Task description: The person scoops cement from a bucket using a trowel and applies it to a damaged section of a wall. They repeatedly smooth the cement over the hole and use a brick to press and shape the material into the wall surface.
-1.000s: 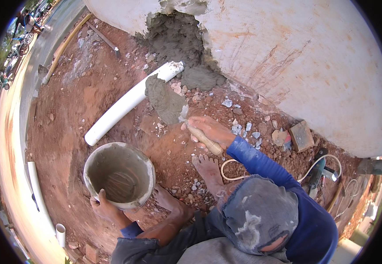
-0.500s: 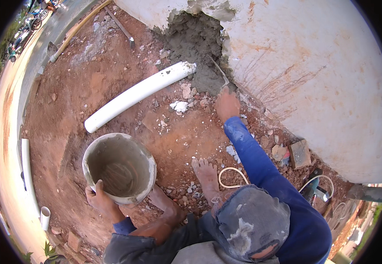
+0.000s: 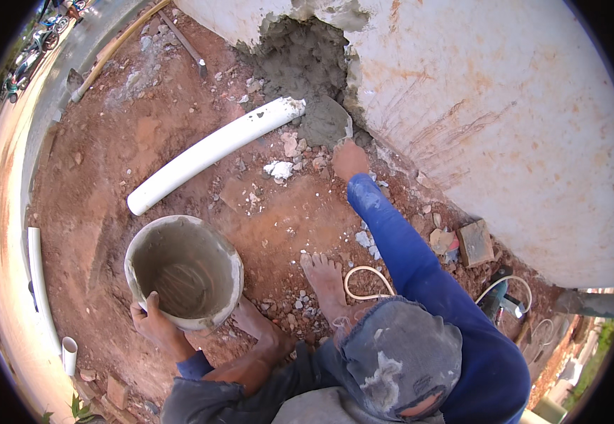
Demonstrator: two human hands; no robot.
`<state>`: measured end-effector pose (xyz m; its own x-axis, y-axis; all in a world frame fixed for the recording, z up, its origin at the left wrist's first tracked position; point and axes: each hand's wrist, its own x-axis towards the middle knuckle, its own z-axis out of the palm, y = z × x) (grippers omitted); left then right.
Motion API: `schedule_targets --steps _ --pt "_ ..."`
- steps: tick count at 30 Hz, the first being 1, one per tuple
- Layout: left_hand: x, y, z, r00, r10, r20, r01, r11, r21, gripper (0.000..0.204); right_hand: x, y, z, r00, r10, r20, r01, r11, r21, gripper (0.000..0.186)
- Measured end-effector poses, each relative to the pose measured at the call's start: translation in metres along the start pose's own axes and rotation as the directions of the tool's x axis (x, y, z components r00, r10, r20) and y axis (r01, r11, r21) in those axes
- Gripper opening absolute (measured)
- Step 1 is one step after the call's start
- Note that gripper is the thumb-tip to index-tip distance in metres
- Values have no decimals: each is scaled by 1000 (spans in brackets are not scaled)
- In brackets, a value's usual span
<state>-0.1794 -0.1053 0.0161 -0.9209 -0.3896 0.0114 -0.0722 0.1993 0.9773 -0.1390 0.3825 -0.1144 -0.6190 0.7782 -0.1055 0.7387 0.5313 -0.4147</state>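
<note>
My left hand (image 3: 157,325) grips the near rim of a round bucket (image 3: 216,256), thumb over the edge. The bucket tilts, and wet grey mortar coats its inside. Stretched forward, my right hand (image 3: 350,160) is closed around the handle of a trowel (image 3: 349,128). The trowel's blade lies against wet mortar at the foot of the white wall; mortar hides where its outline ends. Above it, a ragged hole in the wall is packed with rough grey mortar (image 3: 300,60). A white plastic pipe (image 3: 215,157) lies on the soil, its far end beside the mortar.
The white wall (image 3: 483,134) rises at the right. Bricks (image 3: 475,242), rubble and a green power tool (image 3: 494,297) with a pale cord lie along its base. A long-handled tool (image 3: 183,37) lies farther off. More white pipe (image 3: 42,290) is at the left, near the road.
The trowel has turned from edge-on to show more of its blade, low against the mortar. My left hand still holds the bucket. The whole view has shifted slightly.
</note>
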Motion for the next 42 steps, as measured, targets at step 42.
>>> schedule_targets --steps 42 --pt "7 2 -24 1000 -9 -12 9 999 38 10 -112 64 -46 874 368 317 -470 475 744 13"
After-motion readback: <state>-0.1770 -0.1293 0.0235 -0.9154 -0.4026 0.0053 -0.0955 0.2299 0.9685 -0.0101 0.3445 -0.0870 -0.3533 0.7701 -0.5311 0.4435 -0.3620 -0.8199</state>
